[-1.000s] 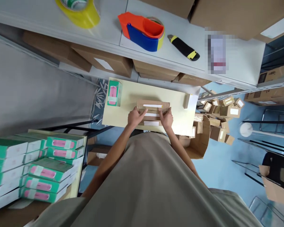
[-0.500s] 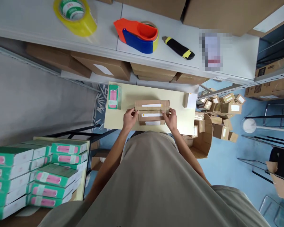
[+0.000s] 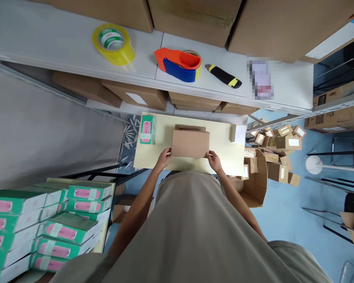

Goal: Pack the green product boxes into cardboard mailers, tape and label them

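A brown cardboard box (image 3: 190,144) shows a plain, unmarked face on the pale yellow table (image 3: 224,157). At the box's lower left corner, my left hand (image 3: 164,158) is closed, thumb and fingers on its edge. My right hand (image 3: 214,160) grips the lower right corner the same way. A narrow darker brown strip is visible just beyond the box's far edge; I cannot tell whether it is a flap. A green carton with a pink bottle picture (image 3: 148,130) stands at the table's left end, and a small white box (image 3: 238,133) at its right.
On the shelf (image 3: 144,70) lie yellow tape (image 3: 115,44), an orange-and-blue tape dispenser (image 3: 179,64), a utility knife (image 3: 224,76) and a blurred-out item. Stacked green cartons (image 3: 67,232) fill the lower left. Right of the table are an open cardboard bin (image 3: 258,184) and several small parcels (image 3: 279,171).
The box has turned: its flaps with white-and-yellow strips no longer show, and a plain face does. My hands have moved to its near corners. The view has tilted slightly upward.
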The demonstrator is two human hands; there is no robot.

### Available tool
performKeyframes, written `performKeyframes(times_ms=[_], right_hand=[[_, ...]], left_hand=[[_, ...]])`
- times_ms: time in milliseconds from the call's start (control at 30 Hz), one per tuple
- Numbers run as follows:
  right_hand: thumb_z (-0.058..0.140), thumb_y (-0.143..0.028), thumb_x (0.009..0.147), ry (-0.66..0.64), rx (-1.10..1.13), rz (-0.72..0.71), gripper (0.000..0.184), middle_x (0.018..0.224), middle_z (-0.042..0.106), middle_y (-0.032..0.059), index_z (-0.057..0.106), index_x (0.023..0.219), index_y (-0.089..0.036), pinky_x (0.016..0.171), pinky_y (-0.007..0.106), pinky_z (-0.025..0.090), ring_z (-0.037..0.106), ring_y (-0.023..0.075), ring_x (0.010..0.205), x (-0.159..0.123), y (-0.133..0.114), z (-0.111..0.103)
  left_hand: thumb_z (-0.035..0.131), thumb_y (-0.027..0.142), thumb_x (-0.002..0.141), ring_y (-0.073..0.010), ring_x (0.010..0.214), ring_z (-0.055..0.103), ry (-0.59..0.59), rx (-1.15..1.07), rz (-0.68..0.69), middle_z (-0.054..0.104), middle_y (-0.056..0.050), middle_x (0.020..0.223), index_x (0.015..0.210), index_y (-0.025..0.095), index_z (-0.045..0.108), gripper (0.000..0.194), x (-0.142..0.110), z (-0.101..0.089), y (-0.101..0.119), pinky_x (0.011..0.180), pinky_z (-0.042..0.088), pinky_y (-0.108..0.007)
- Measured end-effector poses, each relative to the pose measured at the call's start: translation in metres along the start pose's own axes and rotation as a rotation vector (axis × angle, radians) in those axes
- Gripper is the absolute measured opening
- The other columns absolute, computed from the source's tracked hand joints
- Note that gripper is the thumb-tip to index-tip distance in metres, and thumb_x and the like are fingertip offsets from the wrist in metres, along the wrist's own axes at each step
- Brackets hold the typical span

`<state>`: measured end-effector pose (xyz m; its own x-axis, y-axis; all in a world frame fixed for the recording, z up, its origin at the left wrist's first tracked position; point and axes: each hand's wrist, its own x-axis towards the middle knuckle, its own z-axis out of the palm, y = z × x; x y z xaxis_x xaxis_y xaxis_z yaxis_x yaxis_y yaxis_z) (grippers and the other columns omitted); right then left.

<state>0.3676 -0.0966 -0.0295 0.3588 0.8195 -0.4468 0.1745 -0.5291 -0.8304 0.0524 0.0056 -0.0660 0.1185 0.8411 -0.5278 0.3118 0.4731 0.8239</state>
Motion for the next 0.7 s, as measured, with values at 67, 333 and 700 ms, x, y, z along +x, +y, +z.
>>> performKeyframes(times_ms=[67, 333, 700], right_hand=[[0.061, -0.099, 0.082, 0.037, 0.006, -0.001, 0.087, 0.127, 0.083, 0.0228, 0.075, 0.118, -0.021, 0.099, 0.053, 0.067, 0.079, 0.0368, 0.116, 0.013, 0.007, -0.004], [0.070, -0.091, 0.082, 0.082, 0.215, 0.030, 0.090, 0.138, 0.081, 0.0190, 0.076, 0.134, -0.018, 0.106, 0.054, 0.066, 0.077, 0.0320, 0.121, 0.044, -0.027, -0.008], [0.047, -0.102, 0.094, 0.080, 0.228, 0.034, 0.096, 0.140, 0.079, 0.0229, 0.077, 0.128, -0.017, 0.108, 0.053, 0.067, 0.078, 0.0366, 0.128, -0.027, -0.035, -0.020]], left_hand=[[0.067, 0.021, 0.075, -0.0415, 0.138, 0.074, 0.041, 0.006, 0.002, 0.079, -0.022, 0.141, 0.128, 0.015, 0.077, 0.054, 0.009, -0.003, 0.001, 0.127, 0.052, -0.070], [0.070, 0.041, 0.092, -0.0364, 0.145, 0.071, 0.120, -0.094, 0.125, 0.073, -0.024, 0.153, 0.143, 0.015, 0.072, 0.058, 0.046, 0.000, 0.045, 0.130, 0.051, -0.058], [0.058, 0.088, 0.098, -0.0342, 0.133, 0.076, 0.051, -0.250, 0.027, 0.079, -0.019, 0.137, 0.115, 0.021, 0.075, 0.071, -0.033, -0.009, 0.053, 0.119, 0.061, -0.053]])
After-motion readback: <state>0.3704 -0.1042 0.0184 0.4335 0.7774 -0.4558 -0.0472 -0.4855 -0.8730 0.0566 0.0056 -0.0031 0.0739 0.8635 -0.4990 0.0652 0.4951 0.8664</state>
